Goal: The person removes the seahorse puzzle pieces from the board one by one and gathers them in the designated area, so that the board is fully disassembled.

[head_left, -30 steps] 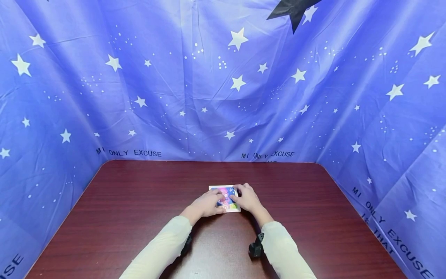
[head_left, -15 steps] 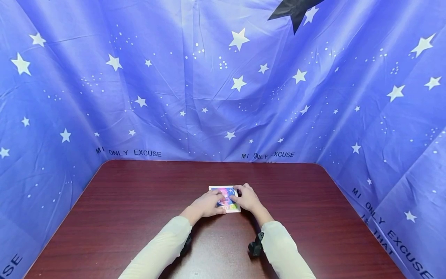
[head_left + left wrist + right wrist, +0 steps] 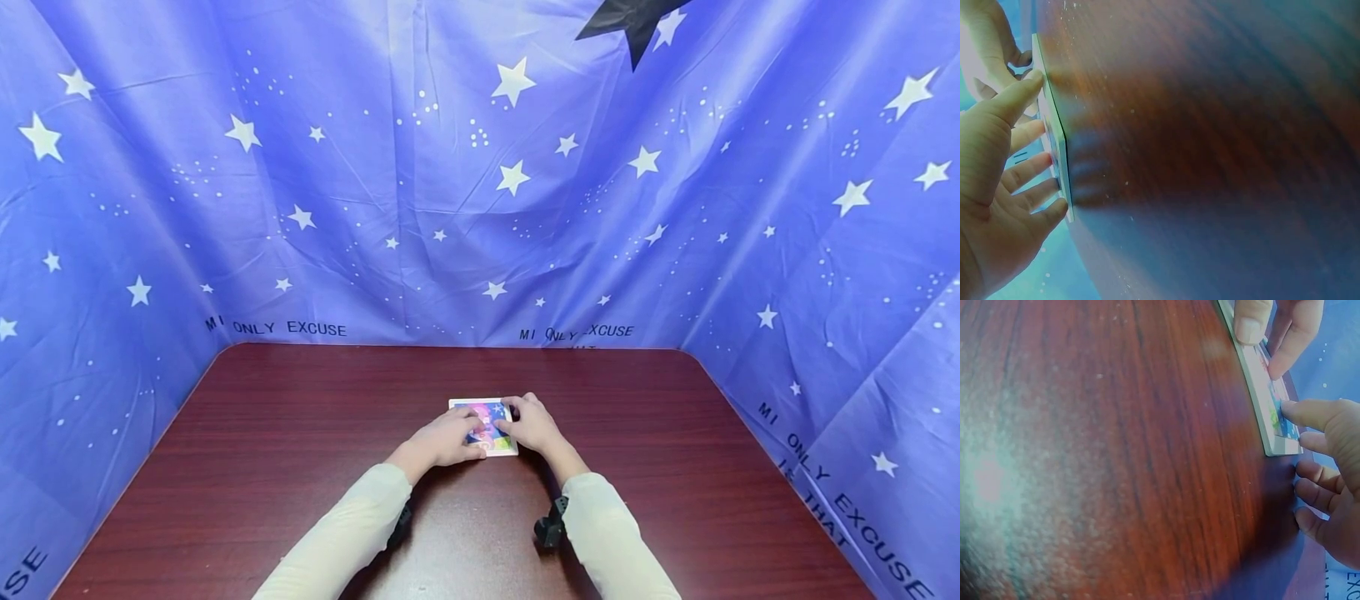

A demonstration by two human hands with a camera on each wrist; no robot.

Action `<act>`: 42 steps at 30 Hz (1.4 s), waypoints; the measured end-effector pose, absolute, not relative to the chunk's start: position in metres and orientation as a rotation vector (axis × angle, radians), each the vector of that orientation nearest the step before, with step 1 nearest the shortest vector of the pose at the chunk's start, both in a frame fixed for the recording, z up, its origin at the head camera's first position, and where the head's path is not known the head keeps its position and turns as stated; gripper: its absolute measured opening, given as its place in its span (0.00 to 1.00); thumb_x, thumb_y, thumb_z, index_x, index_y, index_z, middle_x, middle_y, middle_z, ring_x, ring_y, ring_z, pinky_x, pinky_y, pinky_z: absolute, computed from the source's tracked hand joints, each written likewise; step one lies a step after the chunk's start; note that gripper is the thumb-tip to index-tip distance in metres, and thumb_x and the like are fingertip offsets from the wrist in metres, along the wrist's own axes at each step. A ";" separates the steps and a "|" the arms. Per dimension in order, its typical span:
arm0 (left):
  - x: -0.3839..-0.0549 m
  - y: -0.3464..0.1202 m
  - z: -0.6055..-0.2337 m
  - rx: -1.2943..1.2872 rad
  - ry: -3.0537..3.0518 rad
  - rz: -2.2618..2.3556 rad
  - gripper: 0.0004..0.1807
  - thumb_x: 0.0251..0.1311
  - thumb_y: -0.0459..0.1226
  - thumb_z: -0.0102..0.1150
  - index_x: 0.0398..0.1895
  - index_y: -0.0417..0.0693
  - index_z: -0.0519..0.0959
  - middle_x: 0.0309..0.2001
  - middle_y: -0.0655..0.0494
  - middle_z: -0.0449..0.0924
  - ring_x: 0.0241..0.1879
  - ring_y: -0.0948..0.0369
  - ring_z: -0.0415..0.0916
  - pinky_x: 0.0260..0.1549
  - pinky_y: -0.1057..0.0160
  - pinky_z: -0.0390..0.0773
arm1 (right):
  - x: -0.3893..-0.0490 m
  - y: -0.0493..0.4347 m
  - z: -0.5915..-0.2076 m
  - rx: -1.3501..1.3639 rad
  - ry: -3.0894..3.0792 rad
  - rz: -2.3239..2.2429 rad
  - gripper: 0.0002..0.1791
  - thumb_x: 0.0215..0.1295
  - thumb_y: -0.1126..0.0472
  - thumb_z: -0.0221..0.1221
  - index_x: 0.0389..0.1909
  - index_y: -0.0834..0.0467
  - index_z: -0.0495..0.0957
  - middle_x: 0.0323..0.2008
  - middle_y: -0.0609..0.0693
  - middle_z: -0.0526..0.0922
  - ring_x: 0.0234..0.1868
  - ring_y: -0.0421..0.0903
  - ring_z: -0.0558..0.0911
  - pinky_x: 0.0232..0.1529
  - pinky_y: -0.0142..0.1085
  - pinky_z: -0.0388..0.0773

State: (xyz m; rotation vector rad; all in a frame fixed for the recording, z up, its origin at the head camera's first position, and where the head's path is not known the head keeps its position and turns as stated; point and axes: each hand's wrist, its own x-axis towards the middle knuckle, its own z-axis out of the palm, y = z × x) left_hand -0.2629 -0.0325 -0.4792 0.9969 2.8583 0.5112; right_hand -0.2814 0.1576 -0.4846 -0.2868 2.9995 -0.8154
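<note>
A thin square picture board (image 3: 497, 443) with a white border and a pink, blue and yellow face lies flat on the table. My left hand (image 3: 444, 437) reaches over its left side, fingertips spread on the picture and thumb at the near edge; the left wrist view shows those fingers fairly straight against the board (image 3: 1060, 140). On the other side, my right hand (image 3: 534, 427) rests its thumb on the picture. In the right wrist view, its index finger touches the edge of the board (image 3: 1275, 419), while its other fingers rest loosely beside the corner. Both hands cover part of the picture.
The dark red wooden table (image 3: 315, 400) has rounded far corners. Blue cloth (image 3: 420, 183) printed with white stars hangs behind it and on both sides. A small black device (image 3: 550, 527) sits at the right wrist, by the pale sleeve (image 3: 618, 533).
</note>
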 end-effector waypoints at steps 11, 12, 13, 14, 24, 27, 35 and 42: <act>-0.262 -0.032 -0.477 0.978 2.853 0.499 0.22 0.55 0.48 0.61 0.49 0.46 0.78 0.54 0.51 0.73 0.56 0.55 0.71 0.58 0.59 0.69 | -0.283 0.156 -0.479 -0.252 2.961 -0.814 0.24 0.55 0.53 0.64 0.52 0.58 0.77 0.34 0.53 0.71 0.33 0.45 0.69 0.33 0.36 0.66; -0.262 -0.032 -0.477 0.976 2.852 0.497 0.22 0.55 0.49 0.61 0.50 0.47 0.78 0.54 0.51 0.73 0.56 0.55 0.71 0.58 0.60 0.69 | -0.283 0.155 -0.478 -0.248 2.958 -0.819 0.24 0.54 0.53 0.64 0.51 0.58 0.77 0.34 0.53 0.71 0.32 0.45 0.69 0.32 0.36 0.66; -0.262 -0.032 -0.477 0.975 2.852 0.494 0.22 0.55 0.49 0.61 0.50 0.46 0.78 0.54 0.51 0.73 0.56 0.55 0.70 0.59 0.60 0.69 | -0.284 0.155 -0.478 -0.248 2.956 -0.825 0.24 0.54 0.54 0.65 0.51 0.59 0.77 0.34 0.53 0.71 0.32 0.45 0.69 0.32 0.36 0.66; -0.262 -0.032 -0.477 0.973 2.852 0.488 0.22 0.56 0.49 0.61 0.50 0.47 0.78 0.54 0.52 0.73 0.56 0.55 0.70 0.59 0.60 0.69 | -0.284 0.155 -0.478 -0.246 2.953 -0.831 0.24 0.54 0.54 0.65 0.51 0.59 0.77 0.33 0.53 0.70 0.31 0.45 0.69 0.32 0.35 0.66; -0.262 -0.032 -0.479 0.947 2.849 0.483 0.23 0.55 0.49 0.61 0.51 0.48 0.78 0.54 0.52 0.73 0.56 0.56 0.70 0.59 0.59 0.69 | -0.290 0.156 -0.480 -0.256 2.920 -0.933 0.23 0.49 0.57 0.67 0.46 0.63 0.77 0.30 0.53 0.72 0.31 0.44 0.70 0.31 0.33 0.66; -0.262 -0.032 -0.479 0.958 2.852 0.487 0.23 0.55 0.49 0.62 0.51 0.48 0.78 0.54 0.53 0.73 0.55 0.56 0.70 0.58 0.60 0.69 | -0.291 0.157 -0.481 -0.273 2.920 -0.954 0.23 0.49 0.57 0.67 0.45 0.63 0.77 0.30 0.54 0.72 0.31 0.44 0.69 0.31 0.33 0.66; -0.264 -0.035 -0.479 0.994 2.833 0.472 0.17 0.61 0.40 0.53 0.52 0.49 0.77 0.57 0.52 0.71 0.58 0.55 0.69 0.59 0.59 0.69 | -0.293 0.158 -0.485 -0.285 2.930 -0.991 0.22 0.47 0.58 0.68 0.44 0.62 0.78 0.28 0.52 0.72 0.31 0.43 0.69 0.31 0.33 0.65; -0.263 -0.037 -0.477 0.966 2.794 0.485 0.23 0.54 0.32 0.50 0.56 0.49 0.76 0.61 0.51 0.69 0.61 0.53 0.66 0.61 0.58 0.68 | -0.292 0.158 -0.486 -0.281 2.921 -1.011 0.21 0.48 0.58 0.67 0.44 0.62 0.78 0.29 0.52 0.71 0.31 0.44 0.68 0.31 0.33 0.64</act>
